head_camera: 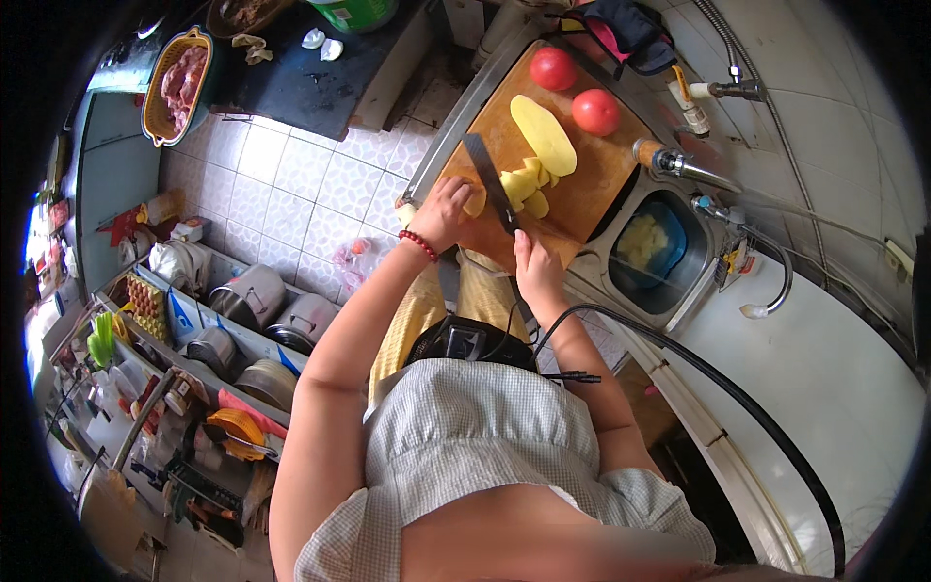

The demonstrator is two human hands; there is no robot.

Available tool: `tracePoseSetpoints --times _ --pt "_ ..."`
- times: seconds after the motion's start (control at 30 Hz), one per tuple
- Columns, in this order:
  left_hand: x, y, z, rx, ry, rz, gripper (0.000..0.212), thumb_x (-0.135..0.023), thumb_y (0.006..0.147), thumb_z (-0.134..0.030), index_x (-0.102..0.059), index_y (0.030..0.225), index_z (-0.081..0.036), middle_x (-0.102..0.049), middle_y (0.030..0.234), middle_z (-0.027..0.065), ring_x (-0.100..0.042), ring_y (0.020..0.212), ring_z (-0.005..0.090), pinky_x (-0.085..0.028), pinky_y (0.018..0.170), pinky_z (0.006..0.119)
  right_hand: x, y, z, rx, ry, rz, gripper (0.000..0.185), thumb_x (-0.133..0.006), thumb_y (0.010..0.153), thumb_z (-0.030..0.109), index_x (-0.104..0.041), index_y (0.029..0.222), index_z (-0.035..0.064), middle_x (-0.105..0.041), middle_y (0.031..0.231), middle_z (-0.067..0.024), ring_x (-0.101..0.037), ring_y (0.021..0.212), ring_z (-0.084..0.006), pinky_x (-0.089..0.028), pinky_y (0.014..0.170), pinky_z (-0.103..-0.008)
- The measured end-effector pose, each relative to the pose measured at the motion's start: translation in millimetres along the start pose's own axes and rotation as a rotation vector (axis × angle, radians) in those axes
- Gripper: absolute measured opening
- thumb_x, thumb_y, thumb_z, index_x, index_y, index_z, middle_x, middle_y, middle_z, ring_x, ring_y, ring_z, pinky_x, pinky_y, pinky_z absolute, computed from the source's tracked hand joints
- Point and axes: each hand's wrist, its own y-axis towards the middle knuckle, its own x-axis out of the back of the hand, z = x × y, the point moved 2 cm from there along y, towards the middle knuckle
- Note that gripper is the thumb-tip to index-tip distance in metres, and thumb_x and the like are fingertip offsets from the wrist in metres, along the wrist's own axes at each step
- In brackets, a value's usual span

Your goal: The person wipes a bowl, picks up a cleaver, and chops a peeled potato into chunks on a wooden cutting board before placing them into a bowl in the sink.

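Note:
My right hand [537, 270] grips the handle of a dark-bladed kitchen knife [486, 174], its blade slanting over a wooden cutting board [480, 236]. Left of the blade, my left hand [442, 211] holds a piece of peeled potato [476, 201] down near the board's edge. Cut potato chunks [522, 185] lie just right of the knife. Beyond them rests a large peeled potato piece [544, 134], flat and pale yellow. Two red tomatoes [596, 112] sit at the far right corner of the board.
Right of the board, a steel sink [658, 302] holds a blue basin [673, 244] with pale pieces in it. A faucet [782, 273] curves beside it. A yellow basket [174, 87] of raw meat stands at the far left. Pots [251, 295] fill the rack at left.

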Motion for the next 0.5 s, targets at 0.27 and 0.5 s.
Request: tracePoseSetpoints --times 0.27,0.5 --pt "-1 -5 -4 0.189 0.001 -0.097 0.041 -0.065 0.06 -0.01 -0.051 0.097 -0.007 -0.05 0.097 0.0091 -0.05 0.092 0.0287 -0.044 0.079 0.034 9 -4 16 0.012 -0.207 0.048 0.04 -0.038 0.088 0.033 -0.051 0.067 0.0024 -0.055 0.058 -0.02 -0.054 0.054 -0.0371 -0.043 0.048 -0.0437" --pt "3 -6 -9 0.107 -0.011 -0.233 0.029 -0.062 0.062 -0.009 -0.054 0.089 -0.004 -0.052 0.088 0.0115 -0.051 0.088 0.0291 -0.043 0.076 0.034 10 1 26 -0.005 -0.266 0.114 0.042 -0.036 0.089 0.036 -0.049 0.066 0.0029 -0.055 0.056 -0.0197 -0.055 0.053 -0.0366 -0.044 0.048 -0.0433"
